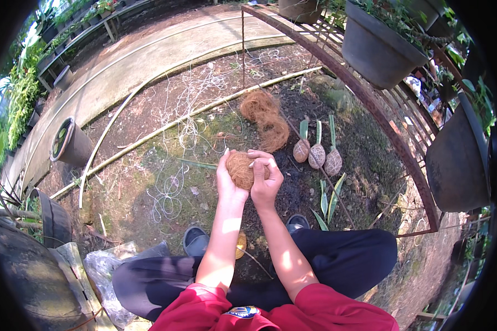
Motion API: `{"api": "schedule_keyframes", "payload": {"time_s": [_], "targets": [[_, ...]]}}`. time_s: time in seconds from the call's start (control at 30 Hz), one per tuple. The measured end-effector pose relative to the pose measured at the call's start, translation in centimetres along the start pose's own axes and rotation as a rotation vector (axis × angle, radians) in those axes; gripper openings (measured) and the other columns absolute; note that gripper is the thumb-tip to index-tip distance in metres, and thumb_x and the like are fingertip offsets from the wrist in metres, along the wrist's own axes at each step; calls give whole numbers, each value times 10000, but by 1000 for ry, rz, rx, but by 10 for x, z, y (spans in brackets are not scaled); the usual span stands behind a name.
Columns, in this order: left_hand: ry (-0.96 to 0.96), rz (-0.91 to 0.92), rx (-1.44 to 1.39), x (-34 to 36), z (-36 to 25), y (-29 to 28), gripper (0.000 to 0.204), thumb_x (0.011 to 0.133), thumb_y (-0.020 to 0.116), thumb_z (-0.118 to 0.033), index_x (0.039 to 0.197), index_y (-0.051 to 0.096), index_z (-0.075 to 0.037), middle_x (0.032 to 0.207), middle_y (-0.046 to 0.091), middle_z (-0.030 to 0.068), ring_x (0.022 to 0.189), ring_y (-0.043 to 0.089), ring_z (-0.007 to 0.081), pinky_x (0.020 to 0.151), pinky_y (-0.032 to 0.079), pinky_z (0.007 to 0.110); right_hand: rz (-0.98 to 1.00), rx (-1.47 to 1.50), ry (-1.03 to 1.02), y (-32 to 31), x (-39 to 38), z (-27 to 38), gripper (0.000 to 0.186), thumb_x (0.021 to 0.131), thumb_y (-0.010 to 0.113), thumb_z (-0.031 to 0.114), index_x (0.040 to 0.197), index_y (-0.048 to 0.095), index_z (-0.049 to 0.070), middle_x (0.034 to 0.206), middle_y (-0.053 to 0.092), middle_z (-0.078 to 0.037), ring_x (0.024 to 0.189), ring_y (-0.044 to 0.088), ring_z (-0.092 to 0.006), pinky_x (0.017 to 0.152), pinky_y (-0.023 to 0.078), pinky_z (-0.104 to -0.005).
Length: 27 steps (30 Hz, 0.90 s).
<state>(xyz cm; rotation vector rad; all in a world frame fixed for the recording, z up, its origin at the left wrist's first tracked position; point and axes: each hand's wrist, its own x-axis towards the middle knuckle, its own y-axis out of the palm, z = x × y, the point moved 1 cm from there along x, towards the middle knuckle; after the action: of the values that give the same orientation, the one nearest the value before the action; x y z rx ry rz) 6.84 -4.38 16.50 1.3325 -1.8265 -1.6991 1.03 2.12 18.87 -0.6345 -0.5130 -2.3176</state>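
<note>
A brown ball of coconut fibre [239, 170] sits between my hands, above the ground in front of my knees. My left hand [226, 185] cups it from the left and below. On its right side my right hand [267, 185] has its fingers curled against the fibre. A green leaf [199, 164] points out leftward past my left hand; whether it is joined to the ball I cannot tell. Beyond lies a loose heap of coconut fibre [265, 118]. Thin white string [188, 121] is spread tangled over the soil to the left.
Three string-wrapped balls [317, 156] with upright leaves stand at right, near loose cut leaves [329, 201]. A bamboo pole [188, 117] crosses the ground. A rusty metal rack [364, 94] with large pots [381, 52] arches at right. A plastic bag [107, 270] lies by my left knee.
</note>
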Motion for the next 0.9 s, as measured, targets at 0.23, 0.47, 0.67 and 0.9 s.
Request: {"api": "schedule_keyframes", "payload": {"time_s": [0.23,0.47,0.67,0.9], "targets": [[375,-11,445,-6,11,2,202,937,569,-200,1045,600,-32,957,650,112,875,652,217,804,541,364,-487,570,809,3,-4,-12,359,1026,499,367,947,571,25,899,617,-79,821,637,-174,748,531,-314],[379,-118,290,-7,-3,14,183,907,586,-121,1038,619,3,984,637,110,900,635,205,808,522,335,-160,395,605,14,-13,-3,342,1020,496,312,1189,478,15,1118,556,-110,1053,578,-211,927,465,-332],[533,-318,355,1,-21,1,254,889,622,-194,1048,619,4,947,630,89,865,633,188,767,521,298,106,-107,364,25,-25,-1,554,906,701,266,1315,459,-20,1269,553,-179,1173,551,-232,1015,426,-348],[101,-194,94,3,-49,-7,369,946,480,-335,1078,620,-20,1007,678,151,868,684,279,776,577,417,409,-64,453,19,-2,11,746,842,763,351,1417,419,23,1413,469,-175,1299,475,-273,1087,377,-389]]}}
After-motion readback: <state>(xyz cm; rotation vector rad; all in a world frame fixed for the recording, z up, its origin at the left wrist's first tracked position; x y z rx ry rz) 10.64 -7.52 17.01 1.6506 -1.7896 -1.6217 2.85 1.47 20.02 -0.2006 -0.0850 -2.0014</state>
